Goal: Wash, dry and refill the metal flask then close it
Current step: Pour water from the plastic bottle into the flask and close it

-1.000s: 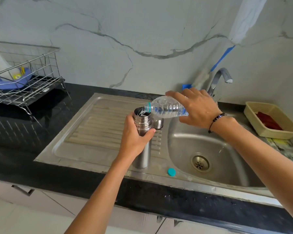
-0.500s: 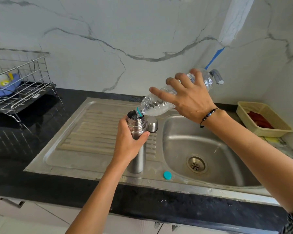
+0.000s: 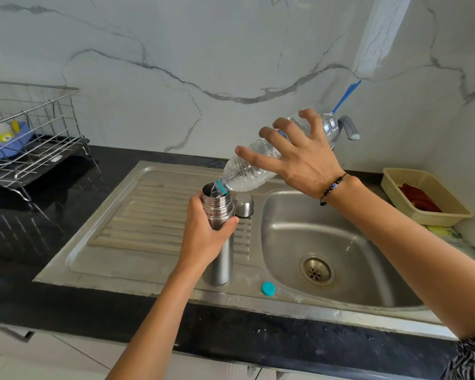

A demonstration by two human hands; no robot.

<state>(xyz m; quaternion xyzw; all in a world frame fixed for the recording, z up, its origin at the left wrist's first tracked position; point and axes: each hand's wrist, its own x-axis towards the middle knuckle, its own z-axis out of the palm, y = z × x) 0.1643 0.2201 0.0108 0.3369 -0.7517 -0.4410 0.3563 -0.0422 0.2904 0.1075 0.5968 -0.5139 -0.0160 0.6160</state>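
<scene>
My left hand point(image 3: 203, 237) is wrapped around the upper part of the metal flask point(image 3: 218, 229), thumb curled across the front just under the threaded neck, and the flask is standing upright with its base on the steel ledge between the ribbed drainboard point(image 3: 154, 215) and the sink basin point(image 3: 327, 242). The flask is open at the top and you can see water going in, though I can't tell how full it is from here. My right hand point(image 3: 302, 157) has the clear plastic bottle point(image 3: 247, 171) from above, fingers spread and curved over its side, tipped neck-down so its mouth with the teal ring sits right at the flask's opening. There's water pooled in the bottle's lower shoulder and the raised end up by the tap point(image 3: 348, 127) looks mostly air. Right behind the flask, touching distance from it, the flask's steel cap point(image 3: 244, 205) sits dome-up on the drainboard edge. The bottle's little teal cap point(image 3: 268, 288) is lying on the front rim of the sink, near the flask's base. The basin itself just shows the drain point(image 3: 316, 270) and a few wet streaks. Off to the right on the counter is a yellowish plastic basket point(image 3: 425, 215) with something red in it, and way over on the left a wire dish rack point(image 3: 39, 149) holding a blue dish and a white item I can't make out.
</scene>
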